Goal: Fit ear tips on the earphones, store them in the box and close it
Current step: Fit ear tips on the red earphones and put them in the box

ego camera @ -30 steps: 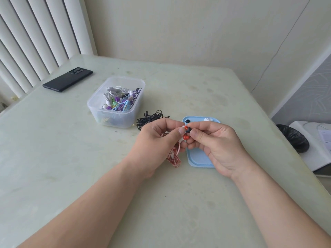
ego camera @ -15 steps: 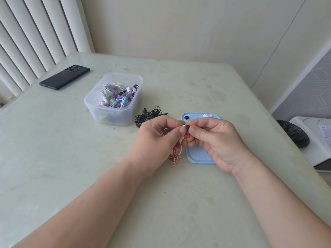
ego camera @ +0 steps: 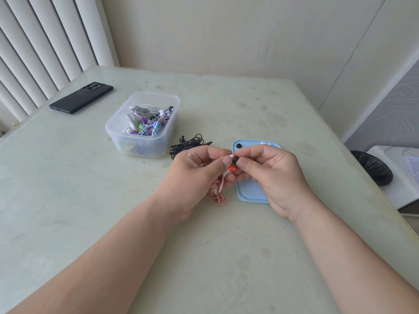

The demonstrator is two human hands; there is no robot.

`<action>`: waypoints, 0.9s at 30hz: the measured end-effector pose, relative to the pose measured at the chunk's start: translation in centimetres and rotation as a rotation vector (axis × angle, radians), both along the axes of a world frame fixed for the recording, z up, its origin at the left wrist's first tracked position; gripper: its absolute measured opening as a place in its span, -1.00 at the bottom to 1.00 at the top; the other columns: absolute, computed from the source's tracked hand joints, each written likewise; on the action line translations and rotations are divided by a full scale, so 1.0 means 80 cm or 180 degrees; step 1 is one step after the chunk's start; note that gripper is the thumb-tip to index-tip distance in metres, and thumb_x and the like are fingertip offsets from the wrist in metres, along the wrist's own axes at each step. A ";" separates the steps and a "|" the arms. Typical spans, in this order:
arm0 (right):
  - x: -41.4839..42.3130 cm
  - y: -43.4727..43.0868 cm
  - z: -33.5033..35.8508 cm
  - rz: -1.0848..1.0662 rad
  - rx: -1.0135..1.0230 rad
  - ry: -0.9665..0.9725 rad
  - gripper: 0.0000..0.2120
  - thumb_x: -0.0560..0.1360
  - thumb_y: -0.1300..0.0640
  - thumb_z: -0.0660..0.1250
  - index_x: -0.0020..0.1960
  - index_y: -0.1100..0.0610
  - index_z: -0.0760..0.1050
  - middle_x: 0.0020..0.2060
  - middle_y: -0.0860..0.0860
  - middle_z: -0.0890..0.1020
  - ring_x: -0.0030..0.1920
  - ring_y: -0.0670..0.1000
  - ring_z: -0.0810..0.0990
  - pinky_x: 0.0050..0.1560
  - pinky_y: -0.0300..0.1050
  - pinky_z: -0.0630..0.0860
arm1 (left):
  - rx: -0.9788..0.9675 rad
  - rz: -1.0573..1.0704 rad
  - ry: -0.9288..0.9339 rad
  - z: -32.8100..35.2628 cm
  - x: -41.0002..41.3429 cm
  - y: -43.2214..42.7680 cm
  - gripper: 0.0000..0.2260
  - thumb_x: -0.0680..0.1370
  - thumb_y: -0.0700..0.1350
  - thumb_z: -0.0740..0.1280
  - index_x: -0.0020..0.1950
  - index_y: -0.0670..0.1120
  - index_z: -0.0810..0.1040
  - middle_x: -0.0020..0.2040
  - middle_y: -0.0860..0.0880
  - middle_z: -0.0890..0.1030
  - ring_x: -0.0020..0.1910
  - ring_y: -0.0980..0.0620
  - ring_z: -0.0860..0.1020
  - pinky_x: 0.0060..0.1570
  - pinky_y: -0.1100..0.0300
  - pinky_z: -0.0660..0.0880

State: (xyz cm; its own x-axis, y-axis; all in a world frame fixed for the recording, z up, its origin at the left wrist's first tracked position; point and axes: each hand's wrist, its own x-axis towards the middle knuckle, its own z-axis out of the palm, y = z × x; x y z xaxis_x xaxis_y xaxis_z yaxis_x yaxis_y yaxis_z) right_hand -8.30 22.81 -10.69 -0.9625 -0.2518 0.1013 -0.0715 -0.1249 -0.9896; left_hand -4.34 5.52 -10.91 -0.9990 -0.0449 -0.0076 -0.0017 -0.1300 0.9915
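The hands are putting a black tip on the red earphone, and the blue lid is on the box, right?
Not quite. The head view shows the blue lid off the box, lying on the table below the right hand. That hand and the left hand do hold a black tip at the red earphone.

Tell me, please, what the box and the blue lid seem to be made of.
The box looks like clear, slightly frosted plastic: the earphones inside show through its wall. The lid looks like opaque light blue plastic, with a smooth matte face and a raised rim. Whether it is hard or soft cannot be told.
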 end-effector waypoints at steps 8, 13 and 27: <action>0.001 0.001 0.004 0.0254 -0.0022 -0.0096 -0.85 0.58 0.36 0.33 -0.01 0.24 0.68 -0.22 0.19 0.72 -0.20 0.15 0.71 -0.14 -0.04 0.63 | 0.0154 0.0116 0.0124 -0.004 -0.001 0.000 -0.88 0.53 -0.13 0.48 0.03 -0.13 0.68 -0.03 -0.34 0.68 -0.15 -0.19 0.63 0.11 -0.42 0.58; 0.001 0.002 0.006 0.0272 -0.0007 -0.0097 -0.88 0.56 0.28 0.38 -0.04 0.22 0.70 -0.22 0.20 0.72 -0.19 0.14 0.71 -0.16 -0.07 0.62 | 0.0162 0.0154 0.0235 -0.006 -0.001 0.003 -0.95 0.58 -0.21 0.47 0.03 -0.13 0.67 -0.09 -0.20 0.69 -0.19 -0.09 0.66 0.09 -0.34 0.59; 0.004 -0.001 0.009 -0.0192 -0.0059 -0.0293 -0.86 0.59 0.26 0.37 0.08 0.27 0.67 -0.14 0.22 0.70 -0.22 0.13 0.64 -0.27 -0.05 0.56 | 0.0558 0.0116 0.0035 -0.002 -0.004 0.001 -0.86 0.64 -0.29 0.36 0.15 -0.14 0.65 -0.17 -0.09 0.68 -0.25 -0.08 0.65 -0.12 0.02 0.64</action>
